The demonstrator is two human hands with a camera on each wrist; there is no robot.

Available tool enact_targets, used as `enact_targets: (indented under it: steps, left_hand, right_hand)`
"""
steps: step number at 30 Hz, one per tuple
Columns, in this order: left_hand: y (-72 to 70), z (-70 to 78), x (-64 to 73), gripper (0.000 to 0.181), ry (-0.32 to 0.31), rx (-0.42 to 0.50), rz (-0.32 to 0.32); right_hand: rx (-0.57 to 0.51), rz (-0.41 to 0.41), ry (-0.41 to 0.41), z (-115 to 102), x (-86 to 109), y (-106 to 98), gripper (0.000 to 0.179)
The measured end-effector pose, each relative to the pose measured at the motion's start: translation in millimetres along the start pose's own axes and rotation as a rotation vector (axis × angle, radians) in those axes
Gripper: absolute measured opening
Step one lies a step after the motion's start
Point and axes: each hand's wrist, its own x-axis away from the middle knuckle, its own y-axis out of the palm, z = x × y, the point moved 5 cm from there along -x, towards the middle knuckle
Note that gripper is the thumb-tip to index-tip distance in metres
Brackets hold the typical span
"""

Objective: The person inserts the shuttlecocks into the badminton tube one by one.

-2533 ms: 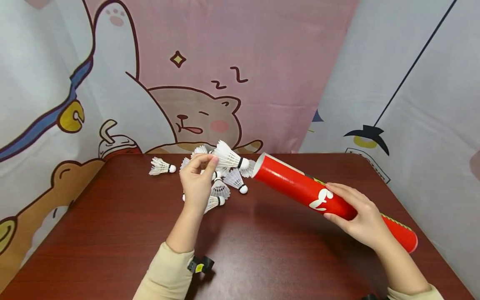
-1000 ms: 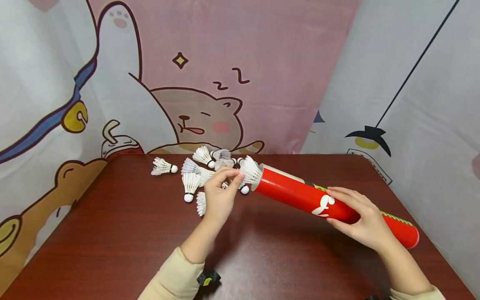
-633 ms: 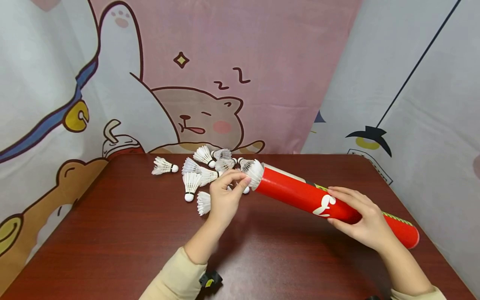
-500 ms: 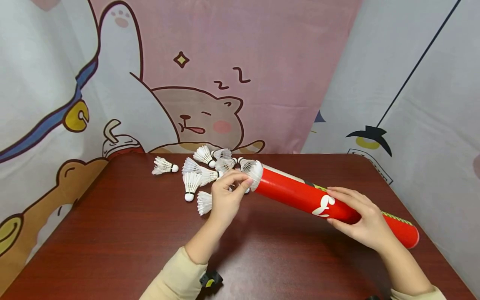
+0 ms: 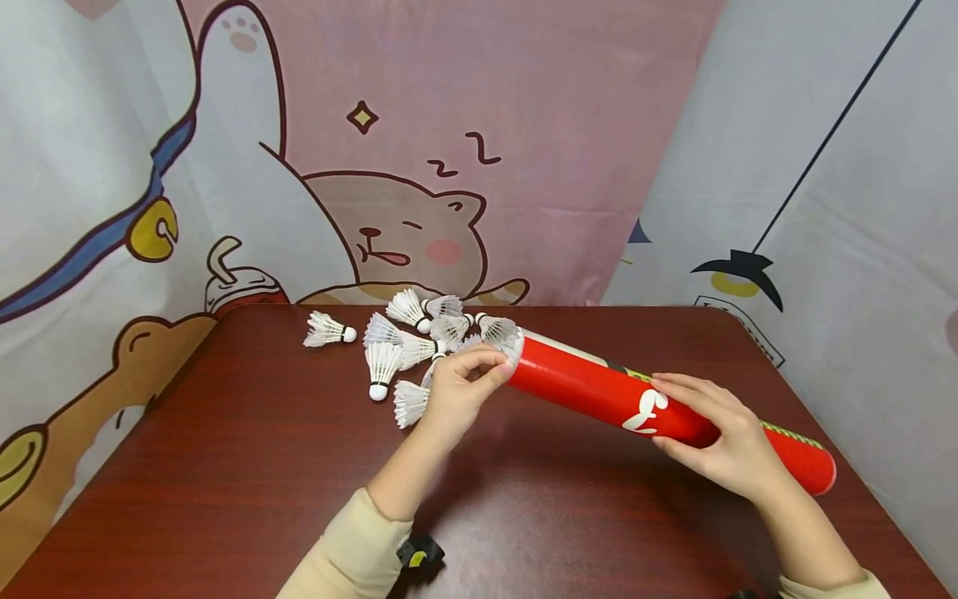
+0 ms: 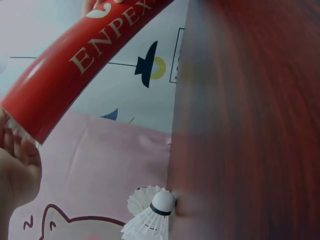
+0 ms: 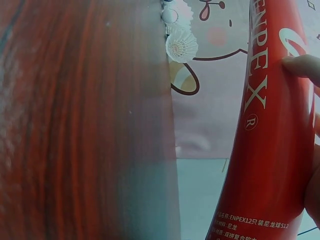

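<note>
A red shuttlecock tube (image 5: 576, 373) slants above the table, its mouth toward the left. My right hand (image 5: 726, 437) grips it round the middle; in the right wrist view the thumb (image 7: 302, 67) presses its printed side. At the mouth, my left hand (image 5: 458, 398) pinches the feather edge of a white shuttlecock (image 5: 517, 343), whose cork and most of the skirt are hidden inside the tube. The left wrist view shows feather tips poking out beside the fingers (image 6: 25, 150). Beyond the left hand, several shuttlecocks (image 5: 383, 366) lie in a loose pile.
One shuttlecock (image 5: 327, 330) lies apart at the back left of the dark wooden table (image 5: 247, 466). A printed curtain (image 5: 569, 150) hangs close behind the table's far edge. Part of the pile is hidden behind the left hand.
My left hand has moved right, carrying the shuttlecock from above the pile into the tube's mouth, cork first. Over the last half second it sinks deeper. The right hand keeps its hold.
</note>
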Motion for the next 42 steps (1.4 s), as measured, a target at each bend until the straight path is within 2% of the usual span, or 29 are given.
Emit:
enact_targets:
  steps: [6,10,16,26,33,37,42]
  left_hand:
    - [-1.5,-6.2,0.3,0.012,-0.124,0.031,-0.058]
    - [-2.4,-9.8,0.9,0.013,-0.167,0.072,-0.101]
    - [-2.6,-10.0,0.9,0.016,-0.196,0.115,-0.181]
    - [-3.6,-7.8,-0.5,0.024,-0.154,0.142,-0.344]
    - [-0.6,-10.8,-0.3,0.013,-0.154,0.108,-0.442]
    - [-2.1,-9.8,-1.1,0.012,-0.144,0.101,-0.44]
    - [-12.1,-3.7,-5.7,0.016,-0.129,0.066,-0.39]
  right_hand:
    - [-0.015,-0.005,-0.007,-0.8,0.5,0.0,0.079]
    - [-0.027,-0.007,-0.014,-1.4,0.8,0.5,0.079]
    - [-0.045,0.001,-0.037,-0.9,0.6,0.4,0.08]
    - [-0.043,-0.023,-0.012,0.3,0.7,1.7,0.08]
    - [-0.02,-0.034,0.007,1.7,2.6,2.0,0.079]
    - [-0.015,-0.039,0.019,2.5,2.4,2.2,0.08]
    - [-0.025,-0.026,0.009,2.4,1.3,1.7,0.08]
